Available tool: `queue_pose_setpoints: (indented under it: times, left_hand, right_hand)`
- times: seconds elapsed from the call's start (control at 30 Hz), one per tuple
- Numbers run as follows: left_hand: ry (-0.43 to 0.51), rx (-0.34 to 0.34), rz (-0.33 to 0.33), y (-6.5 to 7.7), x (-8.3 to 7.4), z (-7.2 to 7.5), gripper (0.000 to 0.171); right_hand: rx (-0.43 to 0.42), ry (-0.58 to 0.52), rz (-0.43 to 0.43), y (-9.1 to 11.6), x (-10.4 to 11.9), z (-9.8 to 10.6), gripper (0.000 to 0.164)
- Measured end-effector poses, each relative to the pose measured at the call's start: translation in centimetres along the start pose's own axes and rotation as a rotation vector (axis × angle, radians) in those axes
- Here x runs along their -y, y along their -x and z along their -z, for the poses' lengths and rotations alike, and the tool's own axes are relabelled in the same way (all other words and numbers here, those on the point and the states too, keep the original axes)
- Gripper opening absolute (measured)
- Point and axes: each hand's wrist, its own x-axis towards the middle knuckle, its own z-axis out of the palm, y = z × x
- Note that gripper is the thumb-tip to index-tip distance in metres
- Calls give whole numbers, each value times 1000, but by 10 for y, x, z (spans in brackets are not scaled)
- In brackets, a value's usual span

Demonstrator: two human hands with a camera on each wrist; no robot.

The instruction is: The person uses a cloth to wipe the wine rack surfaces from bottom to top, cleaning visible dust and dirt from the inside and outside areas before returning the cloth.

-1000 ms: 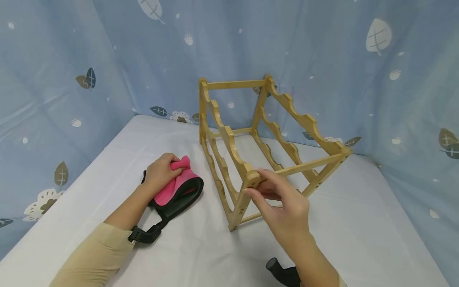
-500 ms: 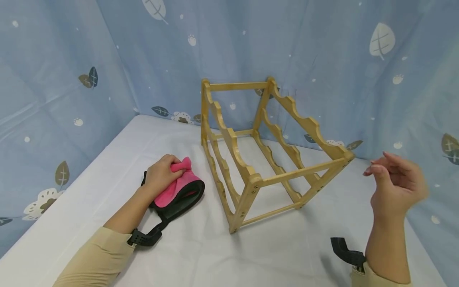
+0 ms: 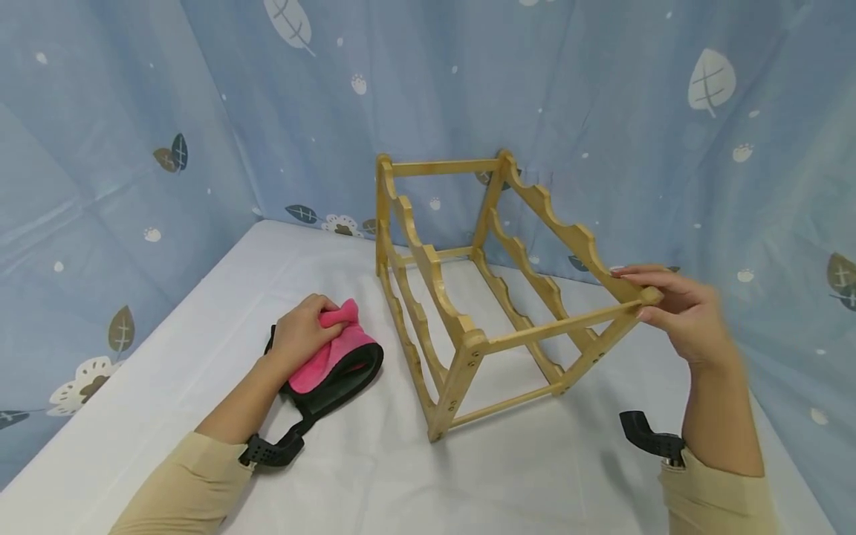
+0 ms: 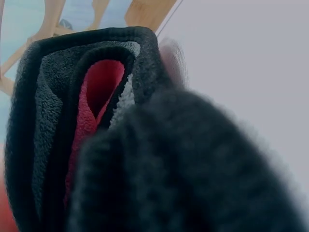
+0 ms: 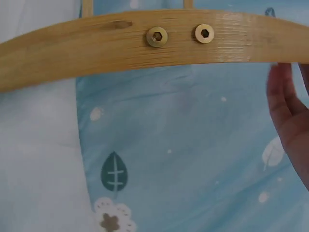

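A pink and dark grey towel [image 3: 331, 357] lies bunched and folded on the white surface, and my left hand [image 3: 301, 331] grips it from above. Its dark edges and pink inner fold fill much of the left wrist view, where the towel [image 4: 26, 125] hides the hand's grip. To the right stands a light wooden wine rack [image 3: 456, 386] with scalloped rails. At the rack's near right upper corner, my right hand [image 3: 689, 316] holds the wood between thumb and fingers. In the right wrist view my fingers [image 5: 280, 96] reach up to a post [image 5: 96, 48] with two hex bolts.
A white sheet [image 3: 321, 490] covers the surface under the rack. Behind and at both sides hangs a blue curtain [image 3: 428, 89] with leaf and flower prints, close to the rack's back. Black curved wrist mounts [image 3: 649, 438] stick out from both wrists.
My right hand has left the rack's near left corner, swung right through the air, and taken hold of the near right corner. My left hand stays on the towel.
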Motion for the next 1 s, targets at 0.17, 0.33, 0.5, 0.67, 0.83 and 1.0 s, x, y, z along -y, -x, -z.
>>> queue_pose_setpoints:
  times: [0.17,0.33,0.5,0.67,0.83,1.0]
  left_hand:
    - [5,-4,-20,0,-1,-2,26]
    - [9,0,-32,1,0,-1,26]
    - [21,10,-34,1,0,2,27]
    - [25,-3,-35,4,-1,4,27]
    - [27,-6,-42,6,1,5,28]
    - [33,-3,-46,5,1,5,27]
  right_hand:
    - [63,-111,-10,6,-1,4,33]
    - [12,-91,0,12,3,-2,31]
    - [-49,-66,51,18,10,-12,32]
    - [-103,-49,97,25,19,-21,32]
    - [-159,7,97,36,26,-27,34]
    - [-232,36,93,49,33,-34,37]
